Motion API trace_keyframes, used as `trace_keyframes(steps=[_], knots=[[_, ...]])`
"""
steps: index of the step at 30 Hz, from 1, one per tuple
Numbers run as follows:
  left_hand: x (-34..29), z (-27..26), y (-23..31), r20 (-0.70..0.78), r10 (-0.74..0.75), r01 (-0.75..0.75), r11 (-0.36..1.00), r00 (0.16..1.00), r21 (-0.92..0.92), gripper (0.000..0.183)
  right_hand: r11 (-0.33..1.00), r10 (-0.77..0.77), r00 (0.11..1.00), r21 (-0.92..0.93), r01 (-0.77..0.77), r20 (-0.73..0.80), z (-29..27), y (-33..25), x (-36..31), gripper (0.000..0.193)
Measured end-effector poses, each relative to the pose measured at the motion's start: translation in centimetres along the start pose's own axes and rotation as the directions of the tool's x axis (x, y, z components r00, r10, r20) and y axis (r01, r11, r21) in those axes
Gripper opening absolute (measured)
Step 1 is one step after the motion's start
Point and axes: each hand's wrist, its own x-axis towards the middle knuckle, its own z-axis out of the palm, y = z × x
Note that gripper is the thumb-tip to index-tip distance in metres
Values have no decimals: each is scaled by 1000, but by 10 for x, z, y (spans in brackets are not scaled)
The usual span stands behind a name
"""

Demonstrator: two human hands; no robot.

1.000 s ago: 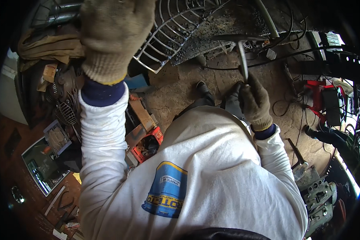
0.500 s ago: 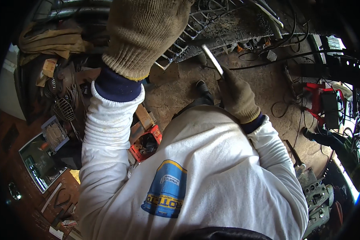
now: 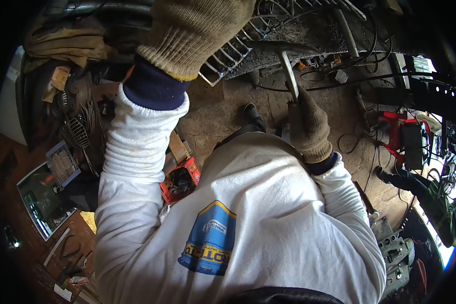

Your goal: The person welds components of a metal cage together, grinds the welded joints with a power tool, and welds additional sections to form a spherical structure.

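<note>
My left hand (image 3: 200, 35), in a brown knit glove, is at the top edge over a metal grid (image 3: 213, 82) of thin bent bars. Its fingers are hidden beyond the back of the glove, so what it grips does not show. In my right hand (image 3: 313, 126), gloved alike, is a hammer (image 3: 289, 73) with a slim bright metal handle and a long dark head. The handle points up and away from me, and the head lies across the near edge of the dark workbench (image 3: 316, 38), beside the grid.
Left of me stand a red crate (image 3: 191, 175) of dark parts, a basket-like wire piece (image 3: 76, 133) and a brown cloth (image 3: 68, 43). A cable (image 3: 359, 80) crosses to the right, near a red stool (image 3: 390, 133). Another person's leg (image 3: 403, 180) reaches in at right.
My right hand has shifted slightly right and its wrist has turned, bringing the hammer's dark head into plain sight. My left hand has moved a little right in the picture.
</note>
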Motion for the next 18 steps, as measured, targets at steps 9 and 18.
trace_keyframes(steps=[9,18], knots=[[-12,1,3,-96,27,-36,995,995,-97,34,994,67,993,85,-75,95,-13,-4,-6,41],[-10,-1,-1,-125,54,-71,989,991,-131,35,983,170,971,42,-179,167,-6,1,-4,43]])
